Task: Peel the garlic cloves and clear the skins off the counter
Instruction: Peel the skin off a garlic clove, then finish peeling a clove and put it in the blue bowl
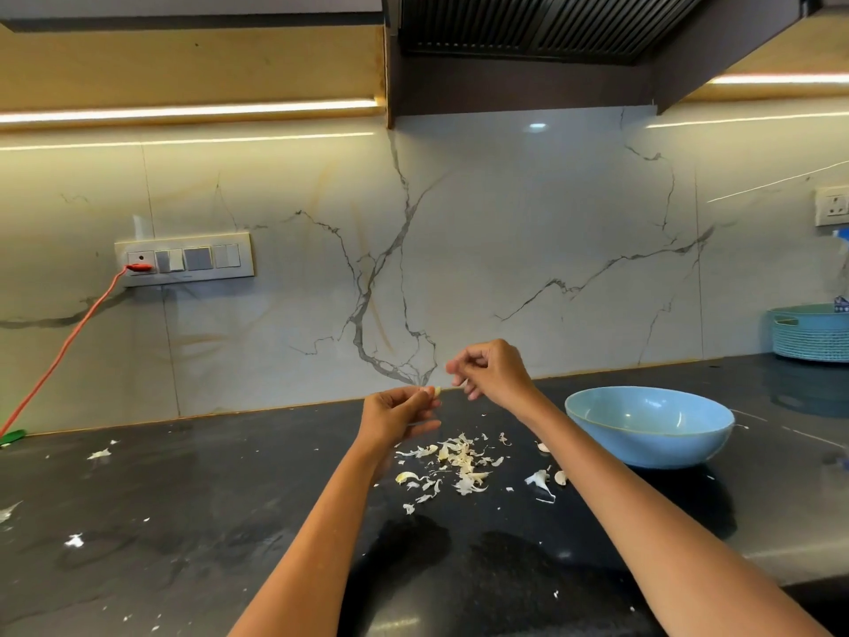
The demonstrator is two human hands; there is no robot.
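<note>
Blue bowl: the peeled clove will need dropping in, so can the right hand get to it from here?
Probably yes. The bowl sits just right of the right hand, open side up, with nothing between them.

Your dark counter [183, 521] carries a heap of garlic skins [459, 462] just below your hands; a blue bowl [650, 425] sits right of them; stray scraps [99, 454] lie far left.

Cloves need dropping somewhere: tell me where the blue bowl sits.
In the head view the blue bowl sits right of the right hand, beyond the skin pile.
</note>
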